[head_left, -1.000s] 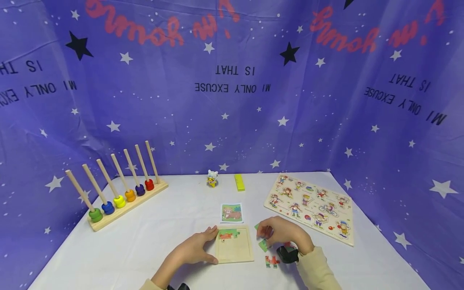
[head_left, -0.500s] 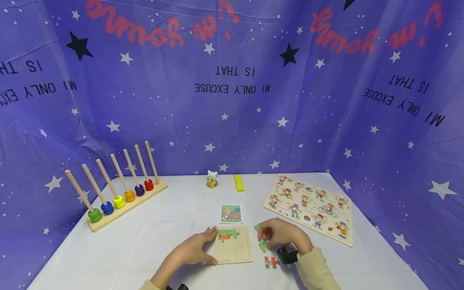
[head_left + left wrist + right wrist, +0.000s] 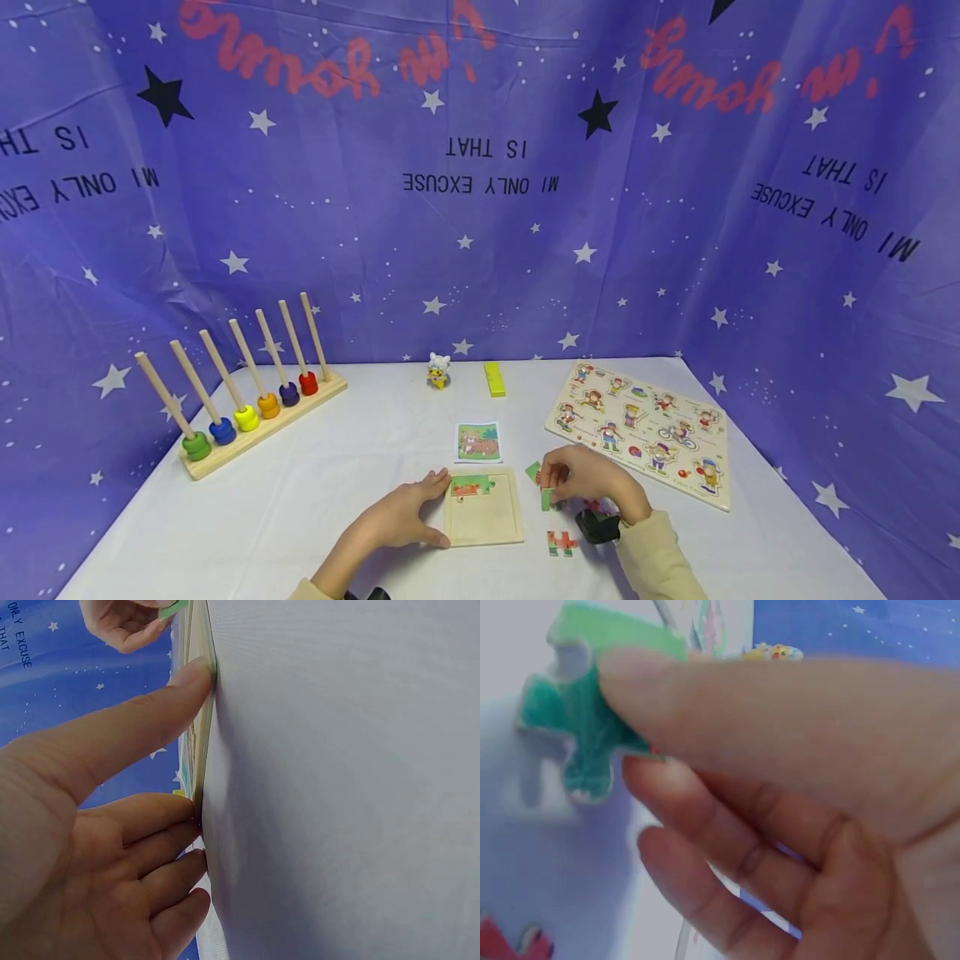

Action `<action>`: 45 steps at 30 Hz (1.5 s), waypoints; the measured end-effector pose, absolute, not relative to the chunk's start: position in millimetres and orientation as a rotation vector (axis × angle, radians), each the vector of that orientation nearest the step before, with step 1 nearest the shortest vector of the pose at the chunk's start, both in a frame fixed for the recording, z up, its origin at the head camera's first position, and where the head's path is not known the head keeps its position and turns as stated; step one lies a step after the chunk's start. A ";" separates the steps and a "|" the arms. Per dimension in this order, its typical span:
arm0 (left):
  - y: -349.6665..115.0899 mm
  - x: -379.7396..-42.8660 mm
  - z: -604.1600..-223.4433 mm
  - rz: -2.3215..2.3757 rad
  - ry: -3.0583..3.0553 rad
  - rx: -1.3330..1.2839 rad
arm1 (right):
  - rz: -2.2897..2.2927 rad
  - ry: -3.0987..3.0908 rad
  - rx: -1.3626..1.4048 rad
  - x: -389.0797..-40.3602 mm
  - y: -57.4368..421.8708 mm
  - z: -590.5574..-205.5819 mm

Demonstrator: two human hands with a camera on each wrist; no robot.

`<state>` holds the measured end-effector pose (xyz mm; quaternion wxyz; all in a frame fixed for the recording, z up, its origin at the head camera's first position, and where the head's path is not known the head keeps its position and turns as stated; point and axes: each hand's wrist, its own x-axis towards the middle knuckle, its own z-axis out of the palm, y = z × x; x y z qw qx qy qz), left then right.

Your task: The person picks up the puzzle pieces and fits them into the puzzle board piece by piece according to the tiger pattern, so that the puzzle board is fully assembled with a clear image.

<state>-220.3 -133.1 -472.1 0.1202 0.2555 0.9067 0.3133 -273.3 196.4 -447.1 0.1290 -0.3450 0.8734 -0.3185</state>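
A square wooden puzzle tray (image 3: 484, 523) lies on the white table, with joined red and green pieces (image 3: 471, 484) in its upper left. My left hand (image 3: 396, 515) touches the tray's left edge with thumb and fingertips spread apart; the left wrist view shows the thumb (image 3: 193, 675) against that edge. To the tray's right, my right hand (image 3: 588, 478) pinches a green jigsaw piece (image 3: 589, 727) between thumb and fingers, tilted off the table. Loose nearby are another green piece (image 3: 533, 472) and a red piece (image 3: 561, 543). More pieces (image 3: 600, 505) are partly hidden beside the right wrist.
A picture card (image 3: 478, 442) lies beyond the tray. Farther back are a small toy figure (image 3: 438, 371) and a yellow block (image 3: 495, 378). A peg stand with coloured rings (image 3: 262, 425) stands left; a large picture puzzle board (image 3: 641, 429) lies right.
My right hand has taken hold of the green piece beside the tray and raised it a little, tilting it. The left hand stays at the tray's edge.
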 end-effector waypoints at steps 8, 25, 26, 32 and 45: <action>-133.6 -220.5 -470.2 0.925 2.635 0.750 | -1.016 2.666 -1.014 -275.3 189.1 -445.2; -133.2 -218.7 -470.4 0.943 2.629 0.754 | -1.269 2.863 -0.833 -273.7 156.5 -461.9; -133.3 -218.8 -470.4 0.944 2.630 0.755 | -1.289 2.864 -0.829 -273.4 154.8 -463.4; -134.3 -219.2 -470.9 0.945 2.634 0.757 | -1.376 2.837 -0.854 -271.3 145.8 -472.0; -133.9 -218.4 -470.2 0.954 2.633 0.778 | -1.352 2.792 -0.763 -267.8 133.0 -481.3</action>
